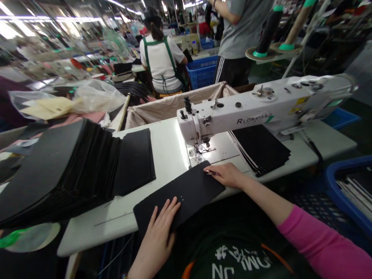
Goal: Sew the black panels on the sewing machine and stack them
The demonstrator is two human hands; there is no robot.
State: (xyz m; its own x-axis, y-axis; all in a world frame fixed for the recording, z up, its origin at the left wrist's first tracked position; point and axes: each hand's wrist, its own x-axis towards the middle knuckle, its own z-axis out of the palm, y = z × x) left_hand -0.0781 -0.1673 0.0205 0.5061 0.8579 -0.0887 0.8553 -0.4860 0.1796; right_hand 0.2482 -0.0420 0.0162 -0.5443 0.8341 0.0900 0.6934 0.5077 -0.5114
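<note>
Across the white sewing table (pixel 162 155), a black panel (pixel 177 195) lies at the near edge below the sewing machine (pixel 261 106), left hand (pixel 159 228) flat on it, right hand (pixel 228 175) pinching its far-right corner.

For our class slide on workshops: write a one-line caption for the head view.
Both hands press a black panel flat before a sewing machine.

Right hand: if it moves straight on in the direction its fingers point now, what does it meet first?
The right hand lies on the far end of the black fabric piece, fingers pointing left across it. Going on, it would probably only slide over that fabric; depth is hard to judge. The sewing machine stands farther back.
</note>
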